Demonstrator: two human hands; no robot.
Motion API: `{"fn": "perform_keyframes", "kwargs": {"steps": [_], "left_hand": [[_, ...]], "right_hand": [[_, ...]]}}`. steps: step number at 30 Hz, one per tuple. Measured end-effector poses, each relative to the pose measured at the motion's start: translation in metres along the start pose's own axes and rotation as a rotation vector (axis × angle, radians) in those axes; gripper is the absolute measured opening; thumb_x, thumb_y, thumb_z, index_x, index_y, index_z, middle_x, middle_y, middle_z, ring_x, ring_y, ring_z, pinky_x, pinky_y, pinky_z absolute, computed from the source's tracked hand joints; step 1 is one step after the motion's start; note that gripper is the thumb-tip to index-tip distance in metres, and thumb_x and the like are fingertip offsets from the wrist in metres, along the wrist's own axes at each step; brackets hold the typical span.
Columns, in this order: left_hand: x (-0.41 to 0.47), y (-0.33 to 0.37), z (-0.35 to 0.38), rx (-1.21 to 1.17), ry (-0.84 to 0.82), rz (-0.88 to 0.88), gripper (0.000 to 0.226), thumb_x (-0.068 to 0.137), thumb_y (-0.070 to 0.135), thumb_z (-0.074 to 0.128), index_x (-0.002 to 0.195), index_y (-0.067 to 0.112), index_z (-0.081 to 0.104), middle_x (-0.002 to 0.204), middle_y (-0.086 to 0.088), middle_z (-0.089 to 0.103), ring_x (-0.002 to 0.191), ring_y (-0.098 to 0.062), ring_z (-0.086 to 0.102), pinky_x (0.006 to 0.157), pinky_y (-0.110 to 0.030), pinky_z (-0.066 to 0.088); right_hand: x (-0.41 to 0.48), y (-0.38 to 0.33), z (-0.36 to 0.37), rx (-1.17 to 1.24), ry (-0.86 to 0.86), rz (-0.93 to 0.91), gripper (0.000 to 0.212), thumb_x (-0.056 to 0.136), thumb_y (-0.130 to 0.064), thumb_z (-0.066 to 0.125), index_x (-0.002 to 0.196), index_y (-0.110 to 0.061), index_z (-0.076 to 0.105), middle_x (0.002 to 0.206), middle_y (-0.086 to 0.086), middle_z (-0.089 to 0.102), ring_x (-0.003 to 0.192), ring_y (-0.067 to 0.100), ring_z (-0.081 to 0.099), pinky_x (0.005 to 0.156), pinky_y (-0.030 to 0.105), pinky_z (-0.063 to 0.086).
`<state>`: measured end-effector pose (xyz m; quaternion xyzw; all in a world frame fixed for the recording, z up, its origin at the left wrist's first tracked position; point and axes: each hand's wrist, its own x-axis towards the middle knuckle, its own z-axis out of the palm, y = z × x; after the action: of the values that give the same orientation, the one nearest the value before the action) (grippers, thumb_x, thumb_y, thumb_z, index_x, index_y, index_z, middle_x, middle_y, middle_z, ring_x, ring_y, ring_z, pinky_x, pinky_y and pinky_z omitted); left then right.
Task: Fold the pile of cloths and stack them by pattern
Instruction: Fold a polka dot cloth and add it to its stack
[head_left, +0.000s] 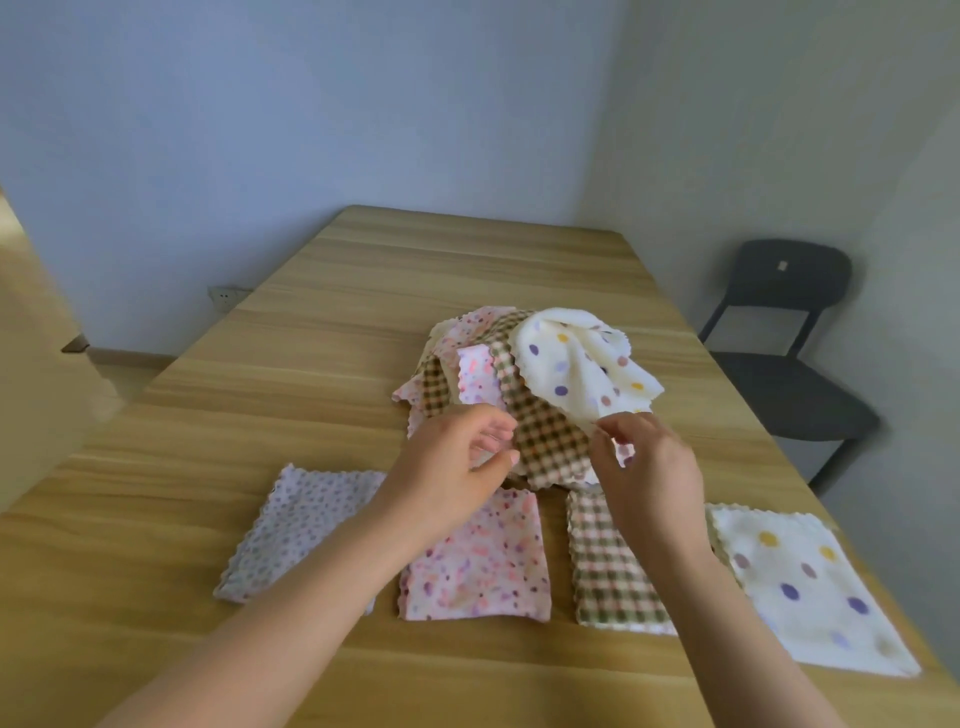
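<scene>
Your worktop (467, 270): pale wood grain, smooth, faint sheen. The pile of cloths (483, 332) beyond your left hand (452, 462) and right hand (644, 467): soft napped fabric, zigzag-cut edges. The checked cloth (550, 441) between them: waffle-textured. The chair (779, 364) beyond your right hand: dark matt plastic.

This looks like a plain room in a home or small office, sparsely furnished. Bare, pale blue-grey walls (311, 104) meet in a corner behind a long wood-grain table (467, 249), with a dark plastic chair (779, 364) beside it and a wall socket (224, 296) low above the skirting board (130, 357). The pile of cloths (519, 400) on the table, small and patterned, gives it a domestic look.
</scene>
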<state>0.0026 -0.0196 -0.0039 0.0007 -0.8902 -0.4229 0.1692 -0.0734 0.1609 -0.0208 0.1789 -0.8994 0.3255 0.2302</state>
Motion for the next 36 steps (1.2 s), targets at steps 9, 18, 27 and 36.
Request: {"fn": "perform_keyframes", "kwargs": {"steps": [9,18,27,36], "left_hand": [[0.047,0.022,0.017,0.26,0.116,0.342,0.059,0.087,0.021,0.069,0.141,0.013,0.046,0.149,-0.002,0.041,0.14,-0.017,0.033,0.117,-0.031,0.023],[0.045,0.048,0.007,-0.011,0.243,0.351,0.007,0.093,0.013,0.06,0.09,0.017,0.065,0.082,0.011,0.065,0.08,-0.004,0.061,0.071,-0.021,0.048],[0.026,0.076,-0.022,-0.074,0.35,0.292,0.019,0.089,-0.002,0.059,0.092,0.014,0.068,0.081,0.014,0.063,0.072,0.008,0.058,0.064,-0.005,0.041],[0.012,0.097,-0.041,-0.277,0.414,0.163,0.015,0.087,0.016,0.069,0.072,0.015,0.068,0.056,0.003,0.066,0.051,-0.005,0.056,0.05,-0.012,0.039]], "right_hand": [[0.01,-0.026,-0.065,0.284,-0.07,-0.169,0.011,0.096,-0.017,0.055,0.091,-0.018,0.065,0.082,-0.007,0.068,0.079,0.008,0.06,0.065,0.022,0.045],[0.015,-0.028,-0.117,0.353,0.205,-0.132,0.012,0.094,-0.014,0.059,0.086,-0.021,0.066,0.073,-0.017,0.066,0.07,0.0,0.061,0.054,0.012,0.045],[0.02,-0.041,-0.15,0.437,0.418,-0.105,0.012,0.095,-0.019,0.059,0.085,-0.023,0.065,0.058,0.0,0.058,0.049,0.009,0.044,0.049,0.016,0.032],[0.016,-0.048,-0.177,0.49,0.44,0.073,0.018,0.09,-0.023,0.063,0.073,-0.022,0.067,0.052,-0.008,0.049,0.051,0.007,0.039,0.049,0.015,0.033]]}}
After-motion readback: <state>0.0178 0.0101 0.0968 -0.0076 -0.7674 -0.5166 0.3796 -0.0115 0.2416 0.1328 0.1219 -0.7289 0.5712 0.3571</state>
